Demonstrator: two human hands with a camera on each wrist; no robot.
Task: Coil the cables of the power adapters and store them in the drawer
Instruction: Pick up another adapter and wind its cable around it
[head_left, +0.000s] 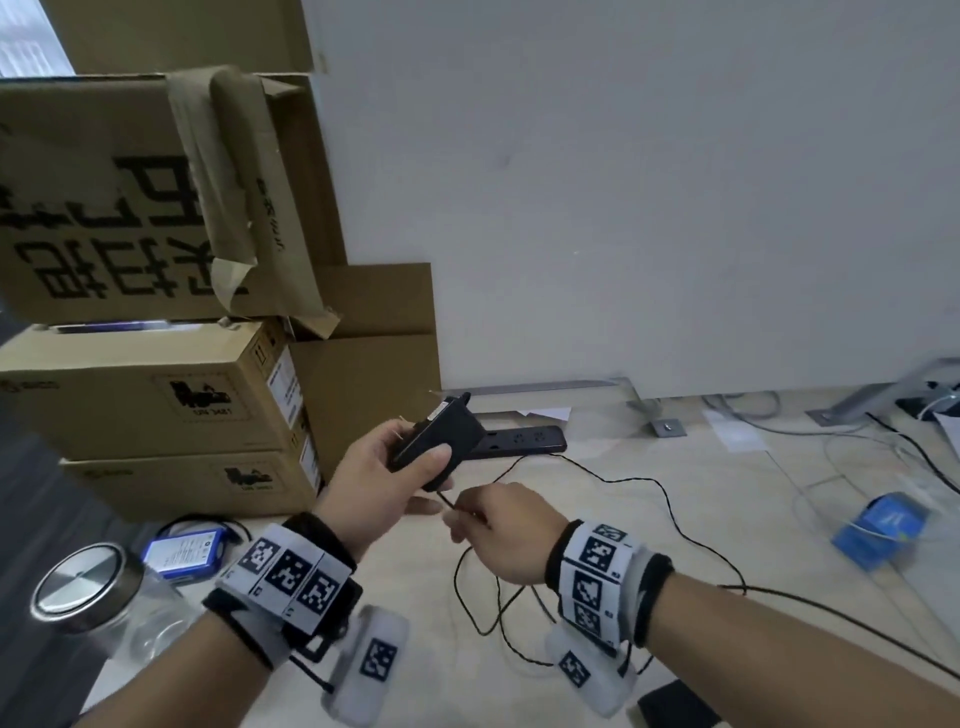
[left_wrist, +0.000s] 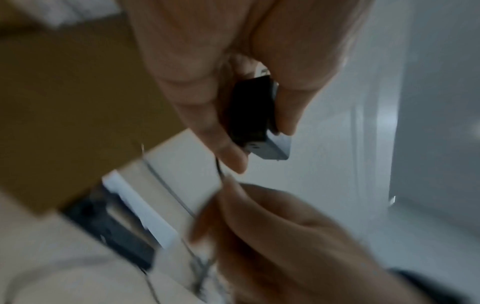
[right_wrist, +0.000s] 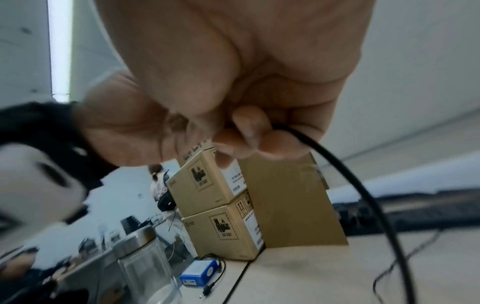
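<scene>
1. The left hand (head_left: 375, 480) grips the black rectangular plastic power adapter (head_left: 435, 442), thumb on its front face.
2. The right hand (head_left: 506, 535) pinches the thin black cable (head_left: 670, 512) just below the left fingers; slack loops beneath.

Bare forearms; each wrist w/ black strap, white band (head_left: 291, 574) of b&w square tags (camera pods beneath).

Both forearms reach forward side by side, each wrist strapped with a marker-printed band. The left hand (head_left: 382, 470) is raised, thumb on top and fingers curled under, gripping a black rectangular power adapter (head_left: 439, 441). The right hand (head_left: 501, 527) sits just beside it, fingertips pinching the thin black cable (head_left: 670, 512).
</scene>
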